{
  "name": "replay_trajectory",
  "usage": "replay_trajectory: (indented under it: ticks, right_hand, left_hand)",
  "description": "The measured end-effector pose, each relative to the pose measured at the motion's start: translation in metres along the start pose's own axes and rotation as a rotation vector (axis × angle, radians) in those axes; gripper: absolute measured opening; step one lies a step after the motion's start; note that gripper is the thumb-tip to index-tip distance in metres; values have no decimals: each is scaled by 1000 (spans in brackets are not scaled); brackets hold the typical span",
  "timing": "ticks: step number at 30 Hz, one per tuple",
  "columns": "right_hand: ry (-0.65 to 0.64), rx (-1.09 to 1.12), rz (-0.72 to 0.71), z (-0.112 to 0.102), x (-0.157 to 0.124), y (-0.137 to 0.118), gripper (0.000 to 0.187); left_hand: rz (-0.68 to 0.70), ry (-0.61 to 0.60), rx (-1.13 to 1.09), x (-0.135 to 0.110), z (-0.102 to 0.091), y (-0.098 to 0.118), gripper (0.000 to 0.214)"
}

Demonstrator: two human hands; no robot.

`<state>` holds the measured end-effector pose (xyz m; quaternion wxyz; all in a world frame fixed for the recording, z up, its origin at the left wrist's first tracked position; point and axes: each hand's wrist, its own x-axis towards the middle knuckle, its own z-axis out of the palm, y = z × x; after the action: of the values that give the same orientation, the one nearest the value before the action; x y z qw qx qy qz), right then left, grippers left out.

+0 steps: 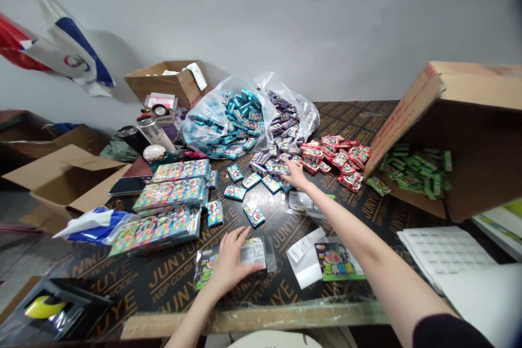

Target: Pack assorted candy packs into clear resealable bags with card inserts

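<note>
My left hand lies with fingers spread on a printed card in a clear bag, near the table's front edge. Farther off, my right hand reaches to the heap of small purple boxes, its fingertips closed around the end of one purple box; the far side of that grip is hidden. Several loose blue boxes lie between my hands. Right of my left hand are a white paper slip and another printed card. Under my right forearm lies a clear bag.
Clear bags of blue boxes and purple boxes stand at the back. Red boxes are heaped right of them. A tipped carton holds green boxes. Stacked filled packs, flasks and paper sheets flank the work area.
</note>
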<state>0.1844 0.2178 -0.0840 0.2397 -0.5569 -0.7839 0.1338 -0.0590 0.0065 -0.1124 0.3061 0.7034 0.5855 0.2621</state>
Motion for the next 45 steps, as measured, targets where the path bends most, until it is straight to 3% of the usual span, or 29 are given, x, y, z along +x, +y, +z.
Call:
replay_trajectory:
  ticks: [3,5,8,11,14,16,18,20,21,23,28,33,37,40,42,43,45]
  right_hand:
    - [1,89,-112,14,-45,-41,65]
    - [3,230,-206,18,-86,-68,65]
    - [-57,328,-282,9,-134,-92,73]
    - [-163,373,-369,-12,-155,-94,88]
    - [-255,401,-447,-30,-160,-87,85]
    - [-231,380,-448,-34,-163,-81,82]
    - [-165,332,-416,-32,-168,-72,80]
    - [-119,270,-384,-25,-173,-61,81]
    - [-111,239,-373,-20,-176,-57,82]
    - [-118,189,-360,-10,-181,-51,83]
    - [-163,262,-387,2,-189,-56,83]
    - [-236,426,-455,-1,-180,-60,86]
    - [-96,373,-349,-3,-182,-67,99]
    - [-132,375,-336,-3,-185,-71,82]
    - [-149,351,-324,-6,-177,-60,65]
    - [-91,308,-264,-10,-169,-47,61]
    - [149,162,-13,-24,-146,-5,60]
  left_hand:
    - [-234,161,-543,20,1,21,57]
    - [-376,148,-899,33,3,34,49]
    - [-446,46,-1076,43,7,44,37]
    - [-443,-113,-1041,42,8,48,26]
    - [-417,-257,-998,32,5,50,25]
    - [-349,-285,-916,23,1,46,34]
    - [-166,-267,-609,12,-3,37,60]
    - [45,-241,-126,1,-6,23,92]
    - [117,-232,93,-4,-7,17,100]
    - [171,-215,318,-11,-7,7,104]
    - [206,-111,236,-16,-12,11,105]
    - [224,-141,143,-13,-19,19,100]
    - [152,-74,100,-7,-16,16,98]
    - [110,-33,83,0,-10,15,99]
    - [116,-39,100,4,-5,14,99]
    - [121,-45,118,4,-3,12,99]
    - [135,-59,173,3,2,7,98]
